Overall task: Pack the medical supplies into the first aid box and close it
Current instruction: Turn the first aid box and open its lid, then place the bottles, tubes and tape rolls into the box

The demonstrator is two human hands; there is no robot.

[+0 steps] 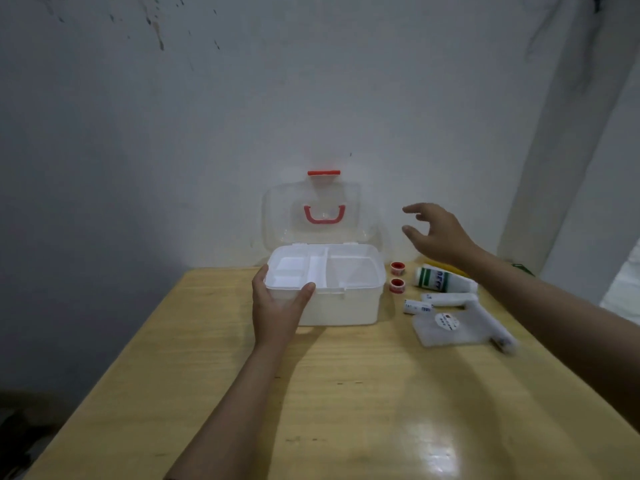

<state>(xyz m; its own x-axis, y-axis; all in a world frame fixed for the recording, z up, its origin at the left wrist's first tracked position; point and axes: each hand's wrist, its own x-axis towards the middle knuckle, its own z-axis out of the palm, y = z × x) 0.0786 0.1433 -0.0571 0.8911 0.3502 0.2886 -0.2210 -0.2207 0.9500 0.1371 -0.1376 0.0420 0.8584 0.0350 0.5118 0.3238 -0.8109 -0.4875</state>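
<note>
A white first aid box (349, 306) stands open at the far side of the wooden table, its clear lid (280, 216) with a red handle and red latch leaning back against the wall. A white divided tray (353, 268) sits in the top of the box. My left hand (277, 306) grips the box's front left corner. My right hand (438, 233) hovers open in the air, right of the lid and above the supplies. To the right of the box lie two red tape rolls (396, 277), a white bottle with green print (438, 279), white bandage rolls (446, 299) and a flat clear packet (446, 327).
The wooden table (346, 393) stands against a pale wall, its left edge running diagonally towards me. A yellow object (450, 266) lies behind the bottle, partly hidden by my right forearm. A white pillar (561, 168) rises at the right.
</note>
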